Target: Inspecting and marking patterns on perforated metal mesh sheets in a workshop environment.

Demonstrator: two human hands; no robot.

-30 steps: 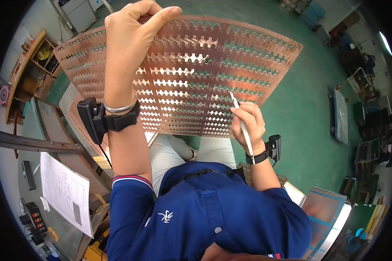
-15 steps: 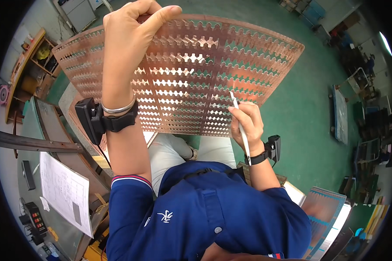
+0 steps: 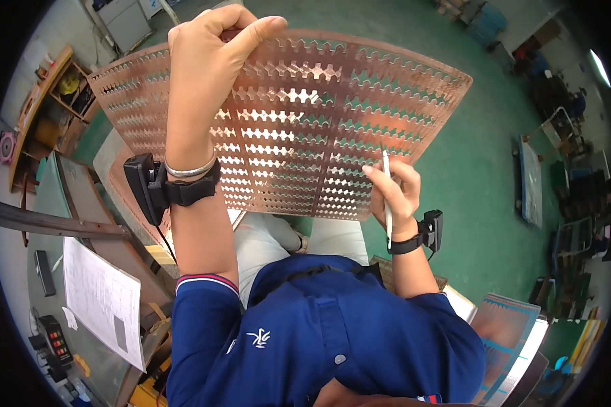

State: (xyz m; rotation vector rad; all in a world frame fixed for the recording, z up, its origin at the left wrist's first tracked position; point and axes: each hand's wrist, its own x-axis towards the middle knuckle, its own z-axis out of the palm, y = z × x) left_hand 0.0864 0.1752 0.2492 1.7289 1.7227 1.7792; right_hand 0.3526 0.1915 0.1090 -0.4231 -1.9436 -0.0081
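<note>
A large copper-coloured sheet (image 3: pixel 333 122), pierced by rows of jagged cut-outs, stands tilted above my lap. My left hand (image 3: pixel 207 61) grips its upper edge, with the thumb on top and the fingers curled over the far side. Between the fingers of my right hand (image 3: pixel 406 193) is a slim white pen-shaped tool (image 3: pixel 387 173) with a thin pointed tip. That tip points up beside the lower right part of the sheet; whether it touches the metal I cannot tell.
On the left, a glass-topped desk (image 3: pixel 95 339) holds a printed paper sheet (image 3: pixel 102 292) and a black device with buttons (image 3: pixel 54 339). Another patterned sheet (image 3: pixel 502 332) leans at lower right. Further right, a flat trolley (image 3: pixel 530 180) stands on the green floor (image 3: pixel 475 183).
My right hand and the pen-shaped tool have shifted slightly right and down, and the tool is more upright. The sheet and my left hand have dipped a little.
</note>
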